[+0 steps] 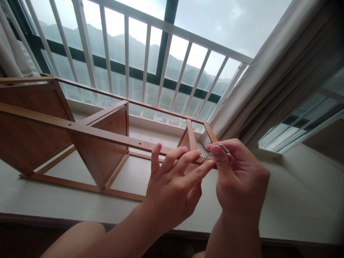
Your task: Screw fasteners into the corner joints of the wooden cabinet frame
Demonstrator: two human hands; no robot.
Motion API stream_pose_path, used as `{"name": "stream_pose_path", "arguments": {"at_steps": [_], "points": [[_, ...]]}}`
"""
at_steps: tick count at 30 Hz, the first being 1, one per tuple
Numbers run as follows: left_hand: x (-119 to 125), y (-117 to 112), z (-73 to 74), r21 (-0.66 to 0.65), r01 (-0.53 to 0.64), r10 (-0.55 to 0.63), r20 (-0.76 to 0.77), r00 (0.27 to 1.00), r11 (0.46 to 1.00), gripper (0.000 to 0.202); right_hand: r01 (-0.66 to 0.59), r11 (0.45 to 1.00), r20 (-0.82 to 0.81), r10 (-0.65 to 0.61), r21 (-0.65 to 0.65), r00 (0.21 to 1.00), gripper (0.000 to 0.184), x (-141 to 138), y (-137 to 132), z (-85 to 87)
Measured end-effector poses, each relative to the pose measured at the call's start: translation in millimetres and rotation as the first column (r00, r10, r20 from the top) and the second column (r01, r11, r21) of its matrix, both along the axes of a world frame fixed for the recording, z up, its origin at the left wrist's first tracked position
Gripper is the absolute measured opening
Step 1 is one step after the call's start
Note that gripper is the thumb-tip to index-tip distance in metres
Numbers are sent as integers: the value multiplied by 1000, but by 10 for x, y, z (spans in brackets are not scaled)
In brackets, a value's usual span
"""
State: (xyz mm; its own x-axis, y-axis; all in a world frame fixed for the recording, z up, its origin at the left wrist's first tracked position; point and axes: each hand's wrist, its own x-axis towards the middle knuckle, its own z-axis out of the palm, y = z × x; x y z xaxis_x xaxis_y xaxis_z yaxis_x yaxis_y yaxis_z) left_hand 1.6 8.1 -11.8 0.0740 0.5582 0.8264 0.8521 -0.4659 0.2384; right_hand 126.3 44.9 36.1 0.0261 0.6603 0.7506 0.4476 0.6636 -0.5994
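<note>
A wooden shelf frame (88,130) lies on its side on a pale window ledge (290,204), with brown panels and thin rails. My right hand (238,175) is closed in a pinch on a small metal hex key (223,147), held at the frame's near right corner. My left hand (174,182) rests its stretched fingers on the front rail beside that corner, fingertips touching the wood close to the key's tip.
White window bars (146,61) and a dark window frame rise behind the shelf, with hills beyond. A beige curtain (282,71) hangs at the right. The ledge's dark front edge (53,220) runs below my arms.
</note>
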Motion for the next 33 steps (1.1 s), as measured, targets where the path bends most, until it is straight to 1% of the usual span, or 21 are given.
{"name": "stream_pose_path", "arguments": {"at_steps": [4,9,14,20,26,33], "points": [[-3,3,-6,-2,-1,1,-8,1000,1000,44,2,1000,45,-2,-7,999,15,31,3,3],[2,0,-15,-5,0,0,-3,1000,1000,42,-32,999,109,33,-9,993,12,47,-19,70],[-1,-2,-9,-13,2,-2,-7,1000,1000,43,-26,1000,104,25,9,994,13,28,-25,86],[-2,-2,-9,-6,0,0,-9,1000,1000,42,14,1000,107,-16,21,994,13,12,-26,64],[-1,-5,-9,-22,0,-1,-8,1000,1000,41,66,998,130,-64,-6,989,15,10,-39,76],[3,-5,0,-17,0,0,5,1000,1000,42,113,993,101,-116,43,988,18,-10,-14,38]]}}
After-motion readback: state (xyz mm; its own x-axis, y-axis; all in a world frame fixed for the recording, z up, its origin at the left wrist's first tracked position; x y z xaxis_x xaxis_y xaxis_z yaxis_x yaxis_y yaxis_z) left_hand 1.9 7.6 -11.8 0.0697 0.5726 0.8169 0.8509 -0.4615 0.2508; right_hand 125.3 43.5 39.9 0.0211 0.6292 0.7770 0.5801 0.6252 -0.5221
